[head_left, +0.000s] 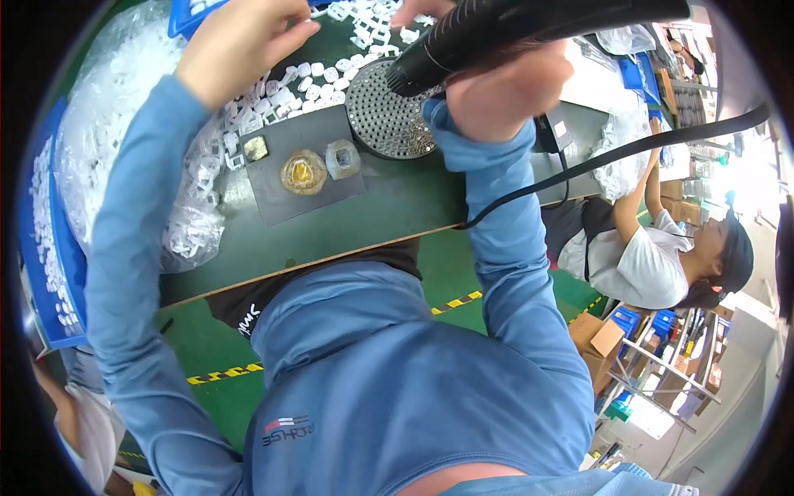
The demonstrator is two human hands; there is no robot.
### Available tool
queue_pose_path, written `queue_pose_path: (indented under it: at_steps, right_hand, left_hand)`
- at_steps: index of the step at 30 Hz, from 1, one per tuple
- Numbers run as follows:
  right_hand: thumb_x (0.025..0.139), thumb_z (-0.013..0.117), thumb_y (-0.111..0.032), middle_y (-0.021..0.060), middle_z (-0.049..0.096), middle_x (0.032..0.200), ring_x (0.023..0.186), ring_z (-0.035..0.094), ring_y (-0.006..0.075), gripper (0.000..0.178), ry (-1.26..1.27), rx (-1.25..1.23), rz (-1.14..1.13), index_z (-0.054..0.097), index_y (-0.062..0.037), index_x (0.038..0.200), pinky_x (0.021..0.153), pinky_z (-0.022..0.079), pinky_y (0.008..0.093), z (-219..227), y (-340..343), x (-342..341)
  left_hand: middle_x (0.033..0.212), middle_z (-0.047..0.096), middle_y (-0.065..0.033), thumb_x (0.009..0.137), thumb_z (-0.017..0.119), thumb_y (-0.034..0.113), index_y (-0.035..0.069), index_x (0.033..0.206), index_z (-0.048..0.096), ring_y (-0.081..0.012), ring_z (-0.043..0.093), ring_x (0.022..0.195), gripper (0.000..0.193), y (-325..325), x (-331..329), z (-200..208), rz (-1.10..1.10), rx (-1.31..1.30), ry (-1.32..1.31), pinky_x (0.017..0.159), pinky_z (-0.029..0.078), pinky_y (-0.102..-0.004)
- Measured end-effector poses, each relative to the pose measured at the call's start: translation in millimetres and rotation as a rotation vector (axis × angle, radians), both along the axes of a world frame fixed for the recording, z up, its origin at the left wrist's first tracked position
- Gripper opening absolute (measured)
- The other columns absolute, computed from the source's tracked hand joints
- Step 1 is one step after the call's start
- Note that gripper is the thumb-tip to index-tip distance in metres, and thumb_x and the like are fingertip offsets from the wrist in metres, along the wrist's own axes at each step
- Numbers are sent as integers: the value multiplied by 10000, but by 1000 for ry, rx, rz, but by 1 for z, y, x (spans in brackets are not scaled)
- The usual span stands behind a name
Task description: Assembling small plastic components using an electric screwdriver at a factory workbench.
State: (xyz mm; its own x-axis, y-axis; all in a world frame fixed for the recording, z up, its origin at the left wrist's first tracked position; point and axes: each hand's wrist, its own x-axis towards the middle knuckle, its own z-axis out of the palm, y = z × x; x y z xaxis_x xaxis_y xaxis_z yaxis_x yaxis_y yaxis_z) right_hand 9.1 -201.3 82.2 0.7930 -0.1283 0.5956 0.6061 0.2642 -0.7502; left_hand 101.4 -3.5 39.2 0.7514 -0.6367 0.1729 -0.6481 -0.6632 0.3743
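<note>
Head view looks down over blue sleeves to a dark green table [397, 211]. Right hand [504, 91] has its grip wrapped tight round the handle of a black heat gun [496, 33], nozzle tipped down at a round perforated metal tray [385, 116] just below and left of that hand, near the table's far edge. Its black cord [612, 153] trails off over the near right edge. Left hand [240, 45] hovers above a heap of small white plastic pieces [298, 83], fingers curled and pinched together; whether it grips one I cannot tell. A dark grey mat [302, 194] with three small dishes lies nearer the front edge.
</note>
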Motion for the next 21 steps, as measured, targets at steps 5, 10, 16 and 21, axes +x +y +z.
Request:
queue_pose_path:
  at_steps: [5,10,16,21]
  right_hand:
    - [788,897,-277,0,534,718,575,506,123,619,-615,104,-477,579,4,1238,462,374,236,-21,-16,-7]
    - [668,946,-67,10,640,718,610,547,47,630,-268,-790,-153,666,48,1221,501,420,194,-24,-11,-33]
    - [678,903,3,4,632,705,588,574,64,461,-246,-827,-152,743,-21,1109,493,443,207,-32,-3,-29]
    - [673,906,-10,3,609,661,552,570,82,393,-295,-847,-182,760,-26,1038,481,440,219,-34,-4,-28]
  left_hand:
    - [565,323,98,1071,510,284,16,1203,648,-1,278,465,329,18,-60,6,-88,-1117,1167,410,193,-200]
    - [579,409,75,1062,537,228,17,1170,677,-2,296,472,275,11,-83,-5,-204,-1221,1392,429,211,-189]
    - [581,433,65,1051,564,229,37,1102,689,-8,303,476,235,9,-88,-8,-208,-1180,1382,434,215,-198]
    - [571,447,58,1033,601,219,24,1077,703,-8,317,484,225,8,-94,-4,-114,-1124,1384,445,210,-210]
